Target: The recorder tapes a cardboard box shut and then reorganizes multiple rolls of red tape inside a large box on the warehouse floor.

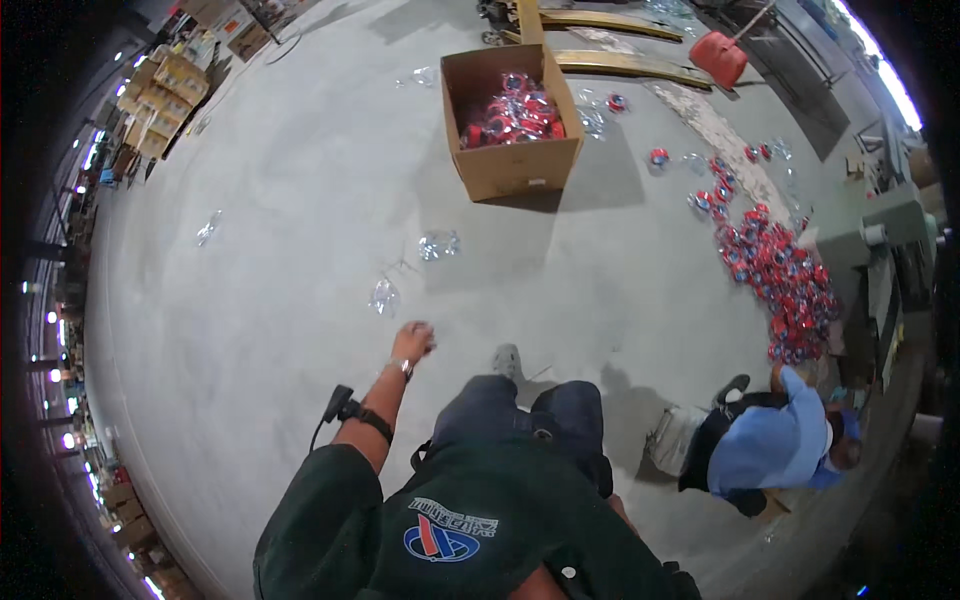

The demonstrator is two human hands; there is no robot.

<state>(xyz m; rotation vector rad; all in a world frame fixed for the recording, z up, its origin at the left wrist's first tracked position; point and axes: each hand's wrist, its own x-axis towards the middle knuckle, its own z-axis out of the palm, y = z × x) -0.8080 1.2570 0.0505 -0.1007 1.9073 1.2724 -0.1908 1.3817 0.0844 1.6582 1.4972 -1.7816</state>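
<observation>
My left hand hangs in front of me above the floor, with a watch at the wrist. Its fingers are loosely bent and seem a little apart; nothing shows in them. Closest to it lies a crumpled clear plastic bag, and another clear bag is a little farther off. Only a small bit of my right hand shows beside my right hip, its fingers hidden. Ahead stands an open cardboard box partly filled with red, round items in clear wrapping.
A heap of similar red items spreads over the floor at right. Beside it a co-worker in a blue shirt sits low. A yellow pallet jack is behind the box, near a red container. Stacked cartons stand far left.
</observation>
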